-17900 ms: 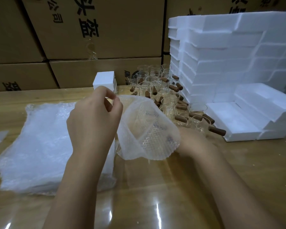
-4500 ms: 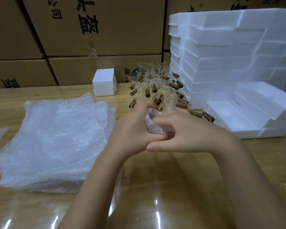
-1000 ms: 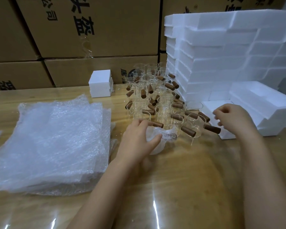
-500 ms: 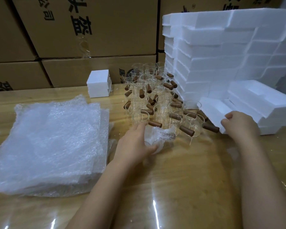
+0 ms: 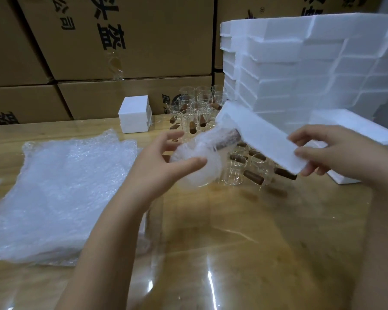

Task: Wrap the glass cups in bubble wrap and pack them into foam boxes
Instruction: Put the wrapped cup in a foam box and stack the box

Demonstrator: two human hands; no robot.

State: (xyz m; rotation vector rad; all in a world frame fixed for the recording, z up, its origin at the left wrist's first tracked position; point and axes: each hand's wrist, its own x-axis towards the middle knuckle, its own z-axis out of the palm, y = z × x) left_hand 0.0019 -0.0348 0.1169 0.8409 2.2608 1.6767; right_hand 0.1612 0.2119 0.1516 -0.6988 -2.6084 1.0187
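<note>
Fingers of the left hand [image 5: 166,166] clasp a bubble-wrapped glass cup [image 5: 199,162]; right hand [image 5: 329,153] pinches a white foam box piece [image 5: 262,139]. Loose wrap may unravel, snagging at entry.

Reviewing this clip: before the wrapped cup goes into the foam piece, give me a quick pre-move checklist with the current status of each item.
1. Wrapped cup held in the left hand: ok, thumb and fingers around it, lifted off the table.
2. Bubble wrap fully covering the cup: not ok, the brown handle shows through at the upper end.
3. Foam box piece held in the right hand: ok, gripped at its near end.
4. Foam cavity facing the cup: cannot tell, only the outer face shows.
5. Unwrapped cups clear of the move: not ok, they stand directly beneath both hands.
</note>
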